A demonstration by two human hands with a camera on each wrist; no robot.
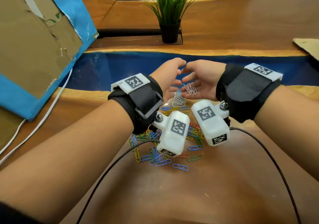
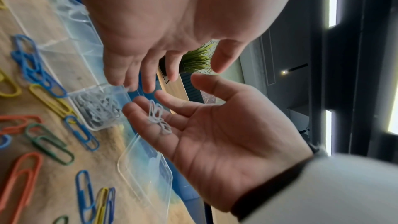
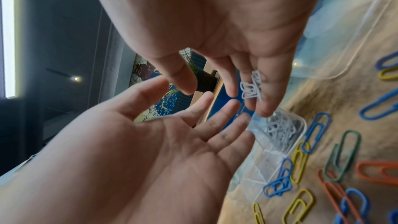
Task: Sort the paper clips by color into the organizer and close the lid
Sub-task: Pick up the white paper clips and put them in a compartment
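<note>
Both hands hover palm to palm over the clear organizer (image 1: 179, 101). My right hand (image 1: 196, 80) is open, and a few white paper clips (image 1: 190, 89) lie loose on its fingers (image 3: 269, 91). My left hand (image 1: 172, 76) faces it, open and holding nothing, its fingertips (image 2: 129, 81) close to the right fingertips. Beneath them, the organizer's end compartment (image 2: 96, 108) holds several white clips; the neighbouring compartments (image 2: 71, 54) look empty. The clear lid (image 2: 146, 168) lies open beside it. Blue, yellow, green and orange clips (image 1: 160, 154) are scattered on the wood in front.
A potted plant (image 1: 170, 16) stands behind on the wooden table (image 1: 224, 189). At the left, a cardboard and blue box (image 1: 34, 42) leans, with a white cable (image 1: 34, 129) beside it. Black wrist-camera cables (image 1: 107, 172) trail toward me. A cardboard scrap (image 1: 309, 48) lies far right.
</note>
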